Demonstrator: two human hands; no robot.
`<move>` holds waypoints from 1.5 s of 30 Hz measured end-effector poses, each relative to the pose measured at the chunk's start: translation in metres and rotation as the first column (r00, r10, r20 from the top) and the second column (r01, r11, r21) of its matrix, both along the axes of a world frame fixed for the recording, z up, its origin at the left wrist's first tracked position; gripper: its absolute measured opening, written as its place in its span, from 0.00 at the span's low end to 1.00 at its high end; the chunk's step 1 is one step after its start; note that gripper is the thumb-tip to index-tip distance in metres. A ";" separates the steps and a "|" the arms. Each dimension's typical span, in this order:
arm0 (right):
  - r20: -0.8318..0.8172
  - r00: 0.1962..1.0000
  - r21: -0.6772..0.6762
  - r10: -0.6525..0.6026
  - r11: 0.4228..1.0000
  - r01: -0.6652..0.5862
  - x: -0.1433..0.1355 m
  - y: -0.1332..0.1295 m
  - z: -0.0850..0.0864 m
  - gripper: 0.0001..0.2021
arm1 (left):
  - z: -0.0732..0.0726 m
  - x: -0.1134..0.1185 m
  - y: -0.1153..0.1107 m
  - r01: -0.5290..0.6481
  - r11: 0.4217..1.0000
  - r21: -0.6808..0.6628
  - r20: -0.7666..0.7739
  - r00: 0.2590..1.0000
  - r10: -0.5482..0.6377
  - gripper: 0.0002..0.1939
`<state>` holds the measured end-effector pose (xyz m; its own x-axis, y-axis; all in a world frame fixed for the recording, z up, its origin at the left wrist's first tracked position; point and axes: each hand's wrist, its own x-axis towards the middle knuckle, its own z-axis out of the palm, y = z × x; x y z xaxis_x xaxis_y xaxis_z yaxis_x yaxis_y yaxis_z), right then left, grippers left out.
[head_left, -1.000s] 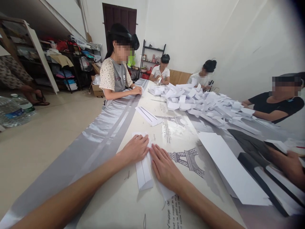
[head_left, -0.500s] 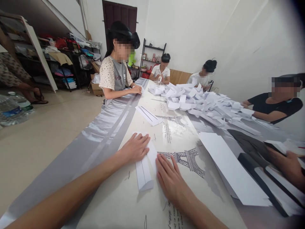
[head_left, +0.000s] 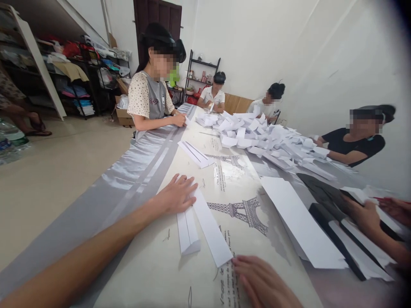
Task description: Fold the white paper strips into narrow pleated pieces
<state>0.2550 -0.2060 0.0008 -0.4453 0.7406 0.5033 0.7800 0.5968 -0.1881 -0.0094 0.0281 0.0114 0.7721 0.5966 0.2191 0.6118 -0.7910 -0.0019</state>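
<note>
Fingers spread, my left hand (head_left: 176, 194) lies flat over the far ends of two white paper pieces on the patterned cloth (head_left: 150, 256). One is a folded strip (head_left: 188, 233) with a lengthwise seam and a slightly raised near end. To its right lies a long flat strip (head_left: 213, 233), angled toward me. My right hand (head_left: 263, 280) is at that strip's near corner, its fingertips at the edge and its fingers extended close together. Its thumb is hidden.
Beyond my hands lies another paper piece (head_left: 194, 154). A large heap of folded papers (head_left: 260, 132) covers the far right. White sheets (head_left: 302, 222) and a black item (head_left: 334, 239) lie nearer right, by another person's hands. Several people sit around the table.
My right hand has slid toward me and to the right, uncovering the long strip's near end. My left hand stays on the papers, fingers slightly more spread. The view has shifted a little.
</note>
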 end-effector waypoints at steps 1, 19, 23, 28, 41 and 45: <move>-0.053 0.995 -0.121 -0.088 0.989 0.081 -0.004 0.015 0.011 0.13 | -0.002 0.000 0.001 0.001 1.000 0.000 0.006 1.000 -0.002 0.23; 0.387 0.918 0.043 -0.081 0.997 0.070 -0.058 0.162 0.001 0.19 | -0.012 -0.004 0.007 0.009 1.000 -0.015 0.055 0.998 -0.008 0.29; 0.377 0.921 0.013 -0.104 0.994 0.107 -0.060 0.160 0.005 0.17 | -0.012 -0.008 0.012 0.021 0.999 -0.046 0.028 0.999 -0.019 0.33; 0.159 0.977 -0.102 -0.141 0.982 0.158 -0.060 0.155 0.002 0.14 | -0.008 -0.010 0.012 0.053 0.997 -0.053 0.003 0.999 -0.053 0.29; -0.051 0.988 -0.210 -0.148 0.969 0.134 -0.044 0.160 -0.002 0.16 | 0.001 -0.009 -0.001 0.187 0.982 -0.009 0.090 0.979 -0.185 0.25; -0.099 0.978 -0.300 -0.182 0.943 0.145 -0.040 0.161 0.000 0.10 | 0.002 -0.004 -0.007 0.228 0.974 0.007 0.092 0.969 -0.228 0.25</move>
<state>0.2155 -0.0452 0.0007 -0.2535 0.9199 0.2993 0.8217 0.3680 -0.4352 -0.0134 0.0215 0.0133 0.8646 0.4082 0.2930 0.4129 -0.9095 0.0487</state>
